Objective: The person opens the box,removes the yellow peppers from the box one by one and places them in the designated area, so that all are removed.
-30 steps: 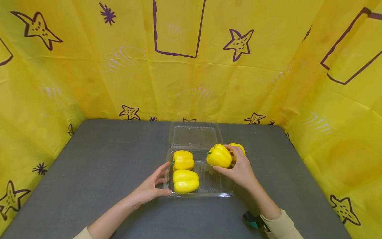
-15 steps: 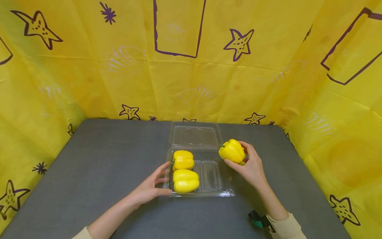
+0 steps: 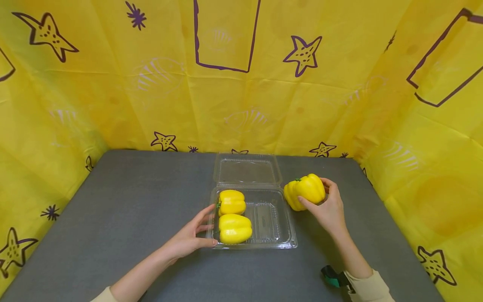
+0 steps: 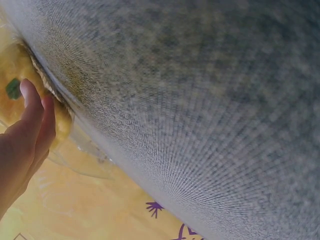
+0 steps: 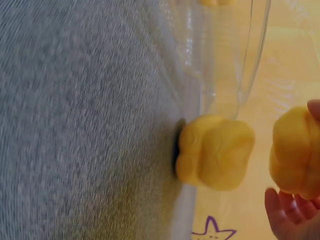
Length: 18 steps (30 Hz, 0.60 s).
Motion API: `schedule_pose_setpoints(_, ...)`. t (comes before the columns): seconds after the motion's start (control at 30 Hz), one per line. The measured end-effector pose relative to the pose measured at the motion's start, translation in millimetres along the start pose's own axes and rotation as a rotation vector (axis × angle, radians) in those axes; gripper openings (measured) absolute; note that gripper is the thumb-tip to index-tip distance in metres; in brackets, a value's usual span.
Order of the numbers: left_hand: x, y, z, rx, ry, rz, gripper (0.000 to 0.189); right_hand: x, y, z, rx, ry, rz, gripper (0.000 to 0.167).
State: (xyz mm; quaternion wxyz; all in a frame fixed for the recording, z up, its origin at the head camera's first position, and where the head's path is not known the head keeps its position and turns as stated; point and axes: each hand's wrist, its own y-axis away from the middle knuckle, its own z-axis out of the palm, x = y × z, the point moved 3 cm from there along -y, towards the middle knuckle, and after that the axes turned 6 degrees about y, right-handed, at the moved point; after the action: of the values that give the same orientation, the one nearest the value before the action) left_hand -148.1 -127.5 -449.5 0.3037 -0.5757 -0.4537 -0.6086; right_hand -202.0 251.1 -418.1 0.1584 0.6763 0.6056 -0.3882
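Observation:
My right hand [image 3: 327, 207] grips a yellow bell pepper [image 3: 312, 188] between thumb and fingers, to the right of a clear plastic clamshell container [image 3: 284, 244]. Just left of the held pepper, a second bell pepper [image 5: 215, 152] sits on the table; the right wrist view shows a gap between the two. Two more peppers lie in the container's left half, one far [image 3: 232, 202] and one near [image 3: 235, 229]. Against the container's left side rests my left hand [image 3: 190, 235], its thumb at the near corner and its fingers extended along the wall.
The container's lid [image 3: 247, 171] lies folded back toward the rear of the grey table [image 3: 151, 188]. Yellow printed cloth [image 3: 241, 96] hangs behind and at both sides. A dark and green strap [image 3: 332, 279] is by my right wrist.
My right hand has carried its pepper from above the container's right half out to the right, over the table. The container's right half is now uncovered. My left hand stays put.

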Motion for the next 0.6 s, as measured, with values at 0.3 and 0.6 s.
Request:
schedule_pose_setpoints(0.3, 1.6, 0.9, 0.0, 0.002, -0.018, -0.003, 0.093, 16.6, -7.0, -7.7, 0.038, -0.04, 0.131, 0.087)
schedule_pose_setpoints(0.6, 1.3, 0.8, 0.6, -0.001, -0.002, 0.001, 0.093, 31.9, -13.0, -10.2, 0.045, -0.039, 0.21, 0.089)
